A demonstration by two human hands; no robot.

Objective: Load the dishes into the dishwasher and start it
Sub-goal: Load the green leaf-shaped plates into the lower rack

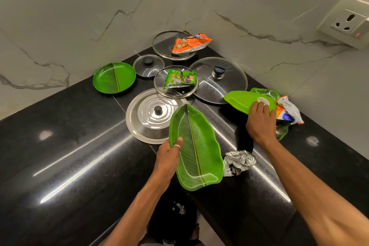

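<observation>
Dishes are being gathered off the counter (79, 146); no dishwasher is showing. The left hand (169, 156) is gripping a leaf plate (196, 150) by its rim, and the right hand (259, 122) is gripping an overturned plate (243, 102). Stacking them probably calls for clearing litter first: the far lid (165, 50) is holding an orange wrapper (189, 43), the middle lid (175, 92) a green wrapper (179, 79).

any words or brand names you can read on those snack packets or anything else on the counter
Nothing reads clearly.
green packet: red logo and print, too blurred to read
orange packet: lettering too blurred
white packet beside the right hand: blue and orange print, unreadable
sticker on the green plate: too small to read
</observation>
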